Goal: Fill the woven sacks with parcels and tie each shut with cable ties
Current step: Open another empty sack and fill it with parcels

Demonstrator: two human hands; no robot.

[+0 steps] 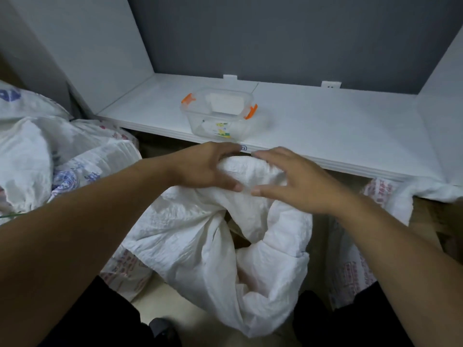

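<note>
- A crumpled white woven plastic sack [200,236] stands on the floor at the middle of the view, between the person's dark-clad legs, its mouth gathered upward toward 12 o'clock.
- The left hand [200,169] sits on the bunched top of the sack, fingers curled over the far side of the fabric and thumb pressed on the near side, so it grips the gathered neck.
- The right hand [295,181] lies just at 3 o'clock of the left hand, fingers spread and nearly straight, palm down over the same bunch of fabric; whether it touches the sack or hovers just above it I cannot tell.
- The two thumbs point at each other and are almost touching.
- Beyond the hands, at 12 o'clock, a white shelf board [338,126] carries a clear plastic box with orange clips [220,113], standing upright near the front edge.
- At 9 o'clock lie more white woven sacks with blue and red print [82,156], heaped together.
- At 3 o'clock another printed white sack [350,266] hangs below the shelf edge.
</note>
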